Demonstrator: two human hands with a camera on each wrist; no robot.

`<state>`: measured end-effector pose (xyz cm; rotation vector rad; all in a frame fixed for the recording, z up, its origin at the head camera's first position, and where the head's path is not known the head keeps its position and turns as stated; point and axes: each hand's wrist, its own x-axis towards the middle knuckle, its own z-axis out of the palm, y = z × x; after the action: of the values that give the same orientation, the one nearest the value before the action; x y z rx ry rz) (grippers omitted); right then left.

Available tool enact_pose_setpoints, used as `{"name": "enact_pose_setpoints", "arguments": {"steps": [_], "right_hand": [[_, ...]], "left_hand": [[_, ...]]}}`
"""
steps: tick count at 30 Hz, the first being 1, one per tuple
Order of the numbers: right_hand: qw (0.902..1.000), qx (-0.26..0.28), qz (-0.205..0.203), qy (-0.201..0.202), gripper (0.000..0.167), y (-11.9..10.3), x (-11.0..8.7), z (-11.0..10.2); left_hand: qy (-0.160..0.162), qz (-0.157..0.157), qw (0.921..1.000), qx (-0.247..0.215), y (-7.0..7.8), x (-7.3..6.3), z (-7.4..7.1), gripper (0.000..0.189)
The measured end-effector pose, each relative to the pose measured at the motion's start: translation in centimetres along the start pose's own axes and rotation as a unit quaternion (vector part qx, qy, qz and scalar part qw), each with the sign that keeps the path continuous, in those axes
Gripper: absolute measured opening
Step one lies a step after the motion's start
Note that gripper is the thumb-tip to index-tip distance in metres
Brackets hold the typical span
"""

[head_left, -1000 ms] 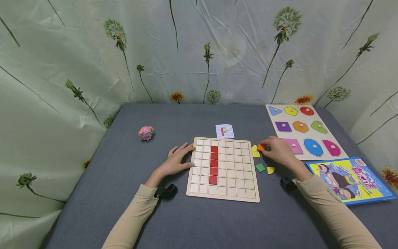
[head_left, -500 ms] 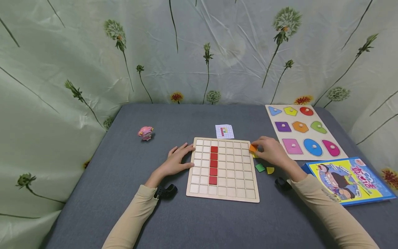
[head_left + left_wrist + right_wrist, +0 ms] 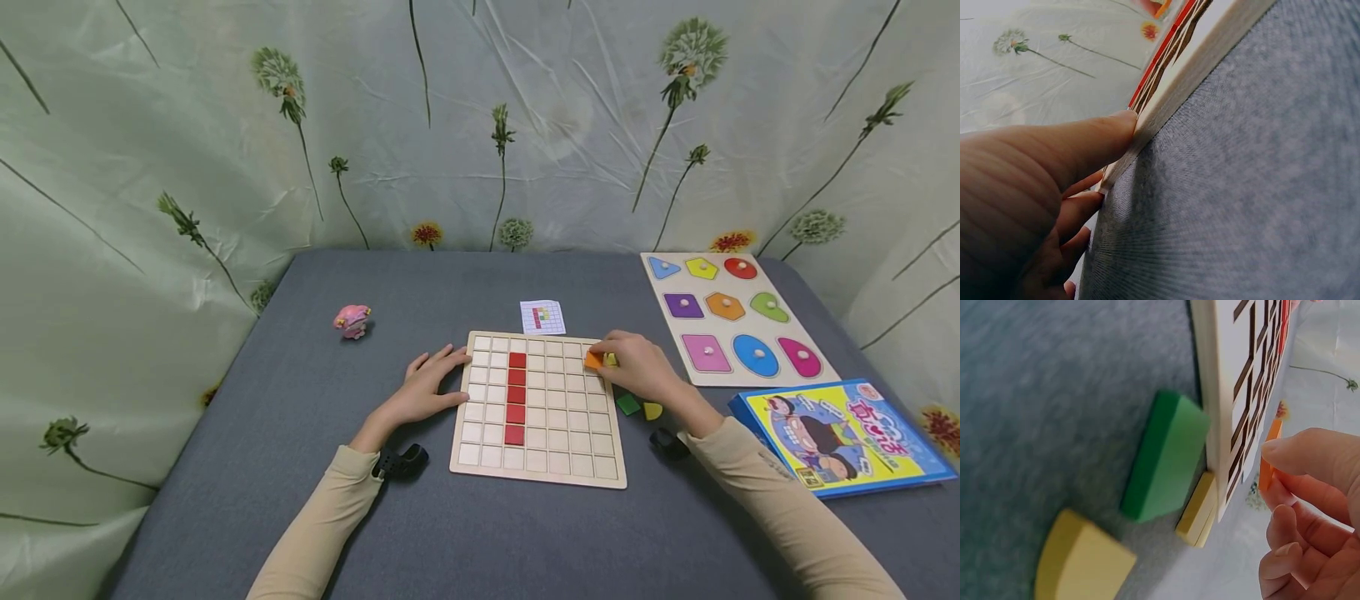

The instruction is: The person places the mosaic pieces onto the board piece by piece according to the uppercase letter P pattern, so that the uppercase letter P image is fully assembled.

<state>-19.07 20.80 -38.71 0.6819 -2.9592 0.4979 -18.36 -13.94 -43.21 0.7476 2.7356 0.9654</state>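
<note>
My right hand [image 3: 647, 367] pinches an orange tile [image 3: 592, 361] between thumb and fingers, over the right edge of the wooden grid board [image 3: 536, 478]. In the right wrist view the orange tile [image 3: 1270, 456] stands on edge at the thumb tip. A column of red square tiles [image 3: 516, 395] fills several cells of the board. Straight fingers of my left hand [image 3: 426, 388] touch the board's left edge; the left wrist view has the thumb [image 3: 1104, 137] against its side. Beside the board's right edge lie a green tile [image 3: 1166, 459], a yellow rounded piece [image 3: 1085, 559] and yellow pieces [image 3: 1197, 512].
Behind the board lies a card [image 3: 542, 317] printed with a coloured grid pattern. A knobbed shape puzzle [image 3: 671, 312] lies at the back right, with a blue and yellow box [image 3: 847, 433] in front of it. A pink toy figure [image 3: 351, 321] stands at the left.
My right hand has moved left with the orange tile, from among the loose pieces to over the board's right edge. The left hand has stayed in place.
</note>
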Motion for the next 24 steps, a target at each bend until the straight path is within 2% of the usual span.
{"name": "enact_pose_setpoints", "arguments": {"steps": [16,24], "right_hand": [[0.9993,0.002,-0.027,-0.025,0.025,-1.9,1.2,0.6],[0.9982,0.002,-0.055,-0.022,0.024,-2.8,2.2,1.2]], "left_hand": [[0.001,0.004,1.0,0.0,0.0,0.0,0.2,0.062],[0.006,0.005,1.0,-0.003,0.1,0.0,-0.1,0.061]]}}
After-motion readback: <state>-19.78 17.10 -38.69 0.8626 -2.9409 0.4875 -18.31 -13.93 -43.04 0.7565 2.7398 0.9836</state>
